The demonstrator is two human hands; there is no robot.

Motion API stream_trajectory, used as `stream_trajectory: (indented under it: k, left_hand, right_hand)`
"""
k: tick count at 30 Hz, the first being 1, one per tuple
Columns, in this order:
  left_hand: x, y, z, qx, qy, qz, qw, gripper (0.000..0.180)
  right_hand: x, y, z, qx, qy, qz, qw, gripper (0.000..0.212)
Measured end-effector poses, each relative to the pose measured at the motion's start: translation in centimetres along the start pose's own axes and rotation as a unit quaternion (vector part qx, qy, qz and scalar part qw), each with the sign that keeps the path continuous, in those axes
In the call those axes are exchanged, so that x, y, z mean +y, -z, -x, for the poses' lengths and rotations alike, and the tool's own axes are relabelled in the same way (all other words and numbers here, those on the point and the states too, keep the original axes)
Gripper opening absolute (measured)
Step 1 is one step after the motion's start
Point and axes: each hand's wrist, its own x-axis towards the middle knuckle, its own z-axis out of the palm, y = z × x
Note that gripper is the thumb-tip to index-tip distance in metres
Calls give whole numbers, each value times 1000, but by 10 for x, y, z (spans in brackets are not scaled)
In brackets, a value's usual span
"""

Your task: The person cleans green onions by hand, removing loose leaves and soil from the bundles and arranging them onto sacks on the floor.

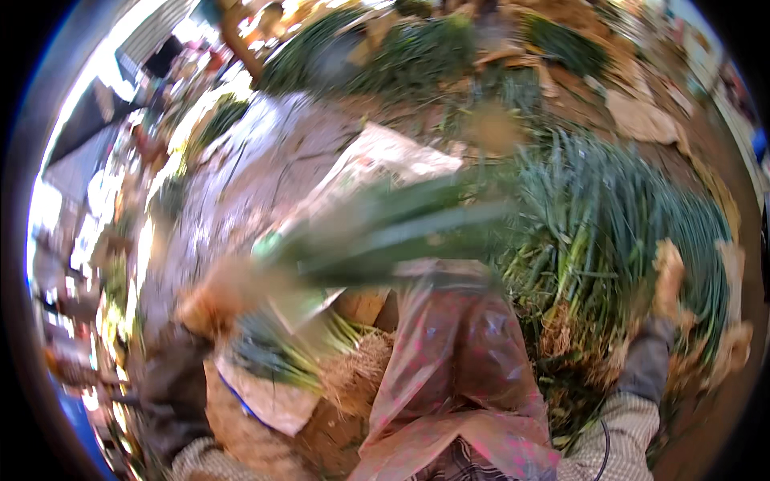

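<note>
My left hand (218, 298), smeared by motion, is closed on a bunch of green onions (361, 244). The blurred green leaves stretch rightward from it, above my lap. My right hand (667, 280) is stretched out edge-on over a large heap of green onions (618, 200) on the right. It appears open and touching the leaves, though its fingers are only partly distinct. Below the moving bunch lies a tied-looking bundle of green onions (321, 357), its tan roots toward my lap and its leaves to the left.
A pink-spotted plastic sheet (461, 353) covers my lap. Pale sacking (385, 160) lies in front, beside a shiny dark sheet (257, 152) on the ground. More green onion piles (417, 52) lie at the far side. Blurred people and goods line the left edge.
</note>
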Motion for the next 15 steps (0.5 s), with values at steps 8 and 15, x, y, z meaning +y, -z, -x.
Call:
stream_trajectory:
  k: [8,15]
  left_hand:
    - [-102,-112,-150,261,137,452,842,37]
    - [-194,-425,-203,22,319,795,515,33]
  right_hand:
    - [57,107,100,142,-40,126,981,37]
    - [61,95,219,261,-131,189,938,28]
